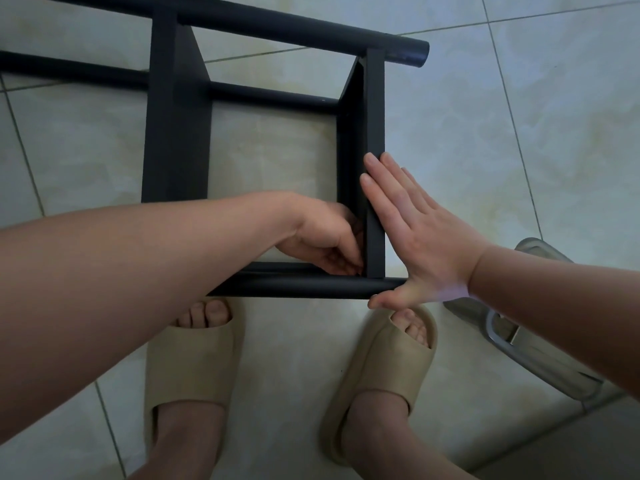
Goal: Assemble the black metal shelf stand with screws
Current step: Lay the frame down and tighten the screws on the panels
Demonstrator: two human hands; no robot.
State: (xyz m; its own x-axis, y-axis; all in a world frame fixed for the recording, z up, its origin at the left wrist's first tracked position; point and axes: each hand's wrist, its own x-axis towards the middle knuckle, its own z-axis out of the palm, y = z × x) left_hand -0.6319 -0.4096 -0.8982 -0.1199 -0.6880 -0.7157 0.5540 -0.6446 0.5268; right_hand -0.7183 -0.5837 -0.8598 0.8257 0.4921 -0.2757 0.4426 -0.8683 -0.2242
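Pale, glossy floor tiles (485, 133) with a faint marbled cream pattern fill the view, cut by thin grey grout lines (514, 126) running on the diagonal. Down low, two beige foam slippers: the left slipper (188, 368) points straight ahead, the right slipper (381, 372) angles outward, and toes peek from both open fronts. Off to the right on the floor lies a clear plastic object (540, 362) with a curved silvery piece showing inside; what it is can't be told.
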